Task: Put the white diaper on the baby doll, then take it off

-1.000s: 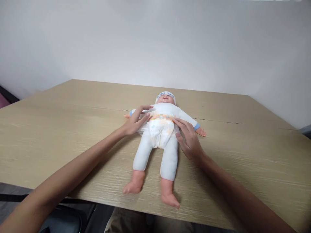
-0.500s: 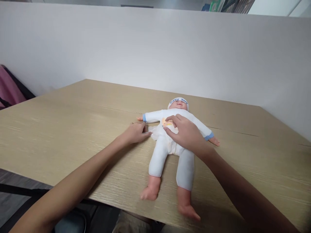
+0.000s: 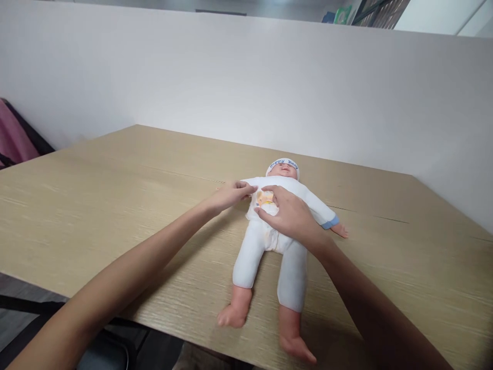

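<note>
A baby doll (image 3: 269, 241) in a white suit and a white cap lies on its back on the wooden table (image 3: 115, 205), feet toward me. A diaper with an orange print (image 3: 265, 199) shows at its waist. My left hand (image 3: 231, 195) is at the doll's left side, its fingers closed on the white fabric near the doll's arm. My right hand (image 3: 288, 216) lies over the doll's belly, fingers pressed down on the diaper front. The doll's left arm is hidden behind my left hand.
A plain white partition wall (image 3: 246, 92) stands behind the table. A pink and black object (image 3: 15, 141) sits at the far left edge. The table's near edge runs just under the doll's feet, with a dark chair below.
My left hand has moved up from the table beside the doll's hip to the fabric near its shoulder. My right hand stays on the belly. The view has shifted slightly.
</note>
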### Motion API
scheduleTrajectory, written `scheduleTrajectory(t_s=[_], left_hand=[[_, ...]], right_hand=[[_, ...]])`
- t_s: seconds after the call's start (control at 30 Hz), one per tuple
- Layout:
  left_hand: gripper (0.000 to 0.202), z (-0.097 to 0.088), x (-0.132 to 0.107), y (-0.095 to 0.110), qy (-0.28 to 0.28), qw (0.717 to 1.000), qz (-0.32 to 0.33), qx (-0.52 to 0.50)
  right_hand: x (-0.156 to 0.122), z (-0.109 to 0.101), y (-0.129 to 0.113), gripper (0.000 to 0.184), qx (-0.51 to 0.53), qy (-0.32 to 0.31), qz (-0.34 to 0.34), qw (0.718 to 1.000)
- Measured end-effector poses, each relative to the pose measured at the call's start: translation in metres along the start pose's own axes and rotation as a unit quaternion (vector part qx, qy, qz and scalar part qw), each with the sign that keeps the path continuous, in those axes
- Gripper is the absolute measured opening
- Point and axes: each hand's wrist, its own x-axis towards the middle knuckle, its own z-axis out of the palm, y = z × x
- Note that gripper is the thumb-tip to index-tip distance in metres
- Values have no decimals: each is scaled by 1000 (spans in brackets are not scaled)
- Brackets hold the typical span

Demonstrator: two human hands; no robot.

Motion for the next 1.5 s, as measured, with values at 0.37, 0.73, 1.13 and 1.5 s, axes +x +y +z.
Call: scheduleTrajectory(t_s=[0.37, 0.73, 1.13, 1.5], left_hand=[[39, 50, 16, -16, 62, 988, 29, -135], [46, 47, 18, -38, 38, 993, 92, -66], [17, 44, -67, 9, 146, 964, 203, 90], [29, 54, -113, 16, -93, 956, 127, 247]], right_hand=[[5, -2, 14, 41, 99, 1, 92, 991], [4, 4, 14, 34, 77, 24, 93, 992], [-47, -11, -4, 18, 98, 164, -37, 981], [-135, -11, 13, 10, 113, -72, 28, 991]])
